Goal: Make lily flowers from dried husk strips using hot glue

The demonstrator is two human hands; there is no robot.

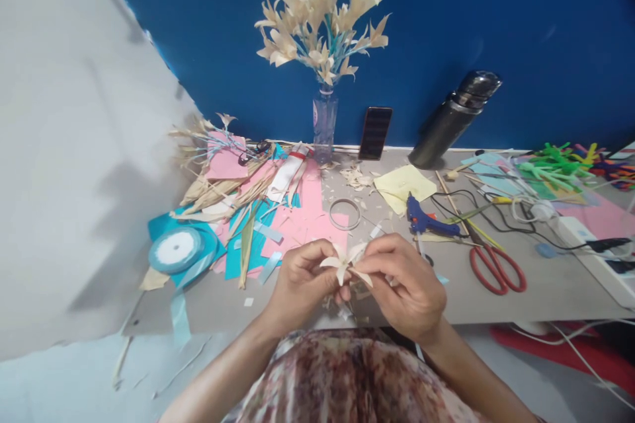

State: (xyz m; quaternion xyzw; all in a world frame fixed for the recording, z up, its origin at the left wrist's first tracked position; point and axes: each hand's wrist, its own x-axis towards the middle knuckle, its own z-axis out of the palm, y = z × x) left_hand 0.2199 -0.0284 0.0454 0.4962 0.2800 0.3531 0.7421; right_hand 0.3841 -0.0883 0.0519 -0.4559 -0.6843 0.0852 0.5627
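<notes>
Between my two hands, just above the table's front edge, is a small cream flower [343, 263] with pointed petals that look like dried husk. My left hand [308, 277] pinches it from the left, with thumb and fingers closed at its base. From the right, my right hand [407, 281] grips the petals with bent fingers. The flower's underside is hidden behind my fingers. A roll of tape [344, 214] lies flat just beyond my hands. To the right of it rests a blue glue gun [430, 219], with red-handled scissors [496, 269] nearer to me.
A clear bottle [325, 122] holds a bunch of similar flowers [322, 20] at the back. A phone [376, 133] and a dark flask [454, 120] lean on the blue wall. Ribbon [176, 250], dried husks [223, 192] and coloured paper lie left; a power strip [595, 258] and cables lie right.
</notes>
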